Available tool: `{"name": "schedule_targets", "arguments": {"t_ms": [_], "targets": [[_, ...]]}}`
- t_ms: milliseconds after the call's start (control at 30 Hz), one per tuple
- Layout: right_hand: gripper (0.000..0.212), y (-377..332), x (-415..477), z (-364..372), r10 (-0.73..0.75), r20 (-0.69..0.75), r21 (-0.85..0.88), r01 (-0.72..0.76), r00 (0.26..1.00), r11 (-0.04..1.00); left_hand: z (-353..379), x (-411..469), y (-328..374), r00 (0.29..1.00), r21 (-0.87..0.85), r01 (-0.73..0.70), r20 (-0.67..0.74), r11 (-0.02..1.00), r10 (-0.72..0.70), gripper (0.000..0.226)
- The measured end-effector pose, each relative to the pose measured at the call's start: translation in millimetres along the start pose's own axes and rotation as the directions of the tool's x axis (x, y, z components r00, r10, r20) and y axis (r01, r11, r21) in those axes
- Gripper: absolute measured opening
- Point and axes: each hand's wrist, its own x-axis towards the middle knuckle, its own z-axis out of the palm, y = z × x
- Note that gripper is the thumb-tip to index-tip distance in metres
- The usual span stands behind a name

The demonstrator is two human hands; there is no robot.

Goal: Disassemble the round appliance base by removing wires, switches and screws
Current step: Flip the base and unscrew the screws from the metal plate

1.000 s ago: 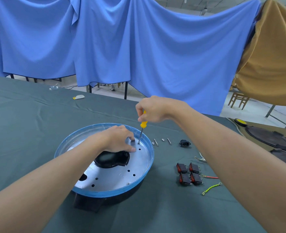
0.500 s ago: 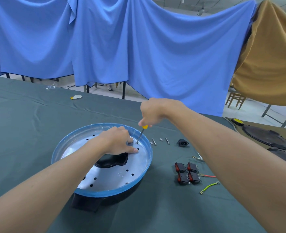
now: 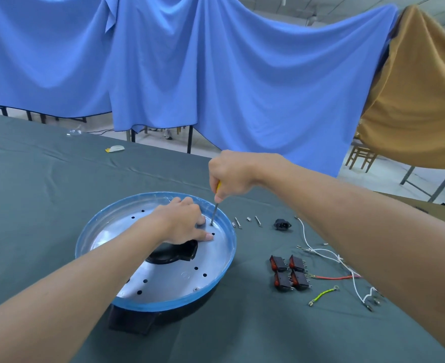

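R hand grips screwdriver, now tipped back upright on rim screw; L hand presses round base flat. Prob. screw's still backing out.

Your table, under a dark green cloth, carries the round base; to its right you have loose screws, a black socket, four red switches and several wires.

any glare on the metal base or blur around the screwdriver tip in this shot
Head view: soft glare whitens the left part of the round base; the screwdriver in the right hand is sharp down to its tip; wide-angle stretch enlarges the forearms low in frame.
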Motion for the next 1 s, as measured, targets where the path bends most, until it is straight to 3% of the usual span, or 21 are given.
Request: {"name": "schedule_targets", "arguments": {"t_ms": [67, 233, 367, 400, 533, 700, 800, 900, 1000], "targets": [[0.011, -0.8, 3.5, -3.4, -0.041, -0.019, -0.013, 0.041, 0.999, 0.999, -2.6, -0.9, 1.0, 1.000, 0.001, -0.001, 0.004, 1.000, 0.001, 0.041], [0.014, 2.2, 10.8, -3.4, -0.030, 0.030, 0.027, 0.029, 0.999, 0.999, -4.7, -3.5, 2.6, 0.999, 0.004, 0.003, 0.034, 1.000, -0.003, 0.042], [0.062, 10.2, 7.0, -0.1, 0.115, 0.058, 0.030, -0.117, 0.992, 0.993, -6.7, -4.3, 2.2, 0.999, 0.008, 0.007, 0.045, 1.000, -0.007, 0.043], [0.065, 11.5, 6.0, 1.5, 0.152, 0.036, 0.008, -0.152, 0.988, 0.988, -7.1, -4.4, 2.3, 0.999, 0.012, 0.010, 0.042, 1.000, -0.011, 0.043], [0.043, 13.9, 3.1, 5.0, 0.149, -0.024, -0.007, -0.150, 0.988, 0.989, -6.1, -5.2, 2.6, 0.999, 0.013, 0.008, 0.032, 1.000, -0.008, 0.041], [0.011, 16.5, 1.2, 2.1, 0.067, -0.060, 0.208, -0.053, 0.996, 0.977, -7.7, -6.1, 4.5, 1.000, 0.018, 0.007, 0.029, 1.000, -0.008, 0.044], [0.017, 13.3, 4.3, 0.8, 0.081, -0.018, 0.240, -0.074, 0.997, 0.968, -8.4, -6.5, 5.1, 0.999, 0.027, 0.011, 0.043, 1.000, -0.012, 0.043], [0.052, 8.8, 7.8, 3.8, 0.182, -0.060, 0.195, -0.168, 0.981, 0.966, -8.9, -6.4, 5.0, 0.999, 0.028, 0.007, 0.048, 1.000, -0.009, 0.041], [0.046, 7.0, 9.0, 8.7, 0.230, -0.151, 0.197, -0.199, 0.961, 0.960, -10.7, -7.5, 6.7, 0.999, 0.018, 0.011, 0.052, 1.000, -0.012, 0.043]]}}
